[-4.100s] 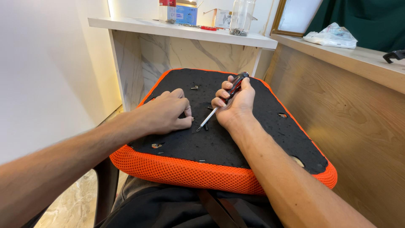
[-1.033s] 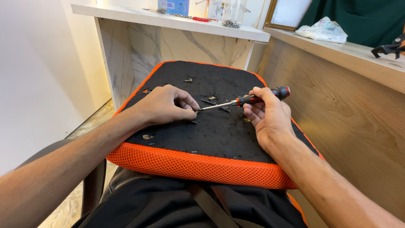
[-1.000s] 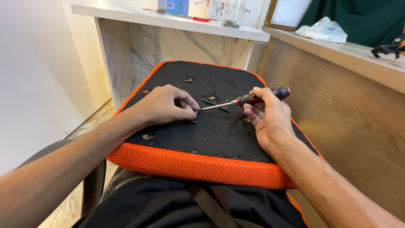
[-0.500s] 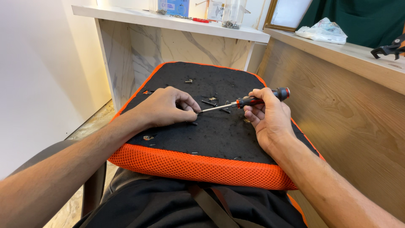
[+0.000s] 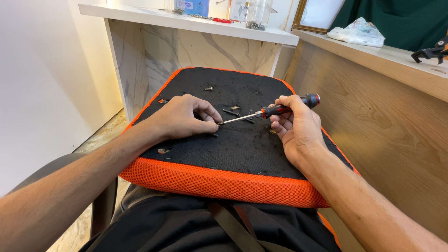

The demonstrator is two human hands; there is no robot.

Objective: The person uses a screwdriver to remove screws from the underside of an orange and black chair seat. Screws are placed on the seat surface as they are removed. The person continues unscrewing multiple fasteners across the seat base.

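With our right hand (image 5: 298, 130) closed round the screwdriver (image 5: 275, 110) handle, we rest its tip at our left hand's (image 5: 179, 119) pinched fingertips (image 5: 212, 122), seemingly seating a screw hidden there on the seat (image 5: 233, 149); next we need steady alignment.

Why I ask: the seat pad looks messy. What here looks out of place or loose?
Small dark screws lie scattered loose over the black underside of the orange-edged seat cushion, near the screwdriver held by the right hand. One more lies farther back.
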